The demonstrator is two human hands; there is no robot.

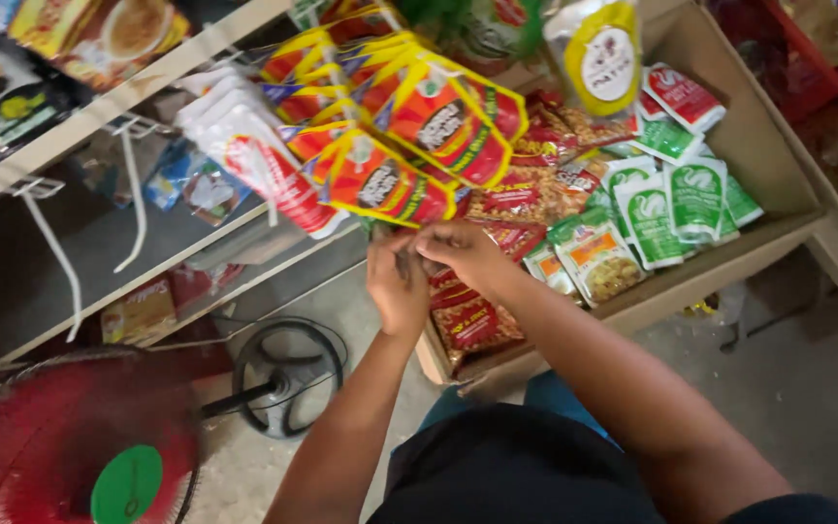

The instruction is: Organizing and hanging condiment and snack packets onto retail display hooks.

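Left hand & right hand are pinched together on the lower edge of the snack packets, hung on a rack hook for display, just above the cardboard box

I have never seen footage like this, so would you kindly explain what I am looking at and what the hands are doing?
There is one picture, taken by a camera on a person's head, looking down at their own bare hands. The left hand and right hand meet under a bunch of red and yellow snack packets hanging from a white shelf hook. Whether either hand grips anything is unclear. Behind them, a cardboard box holds red and green packets. A red fan stands on the floor.
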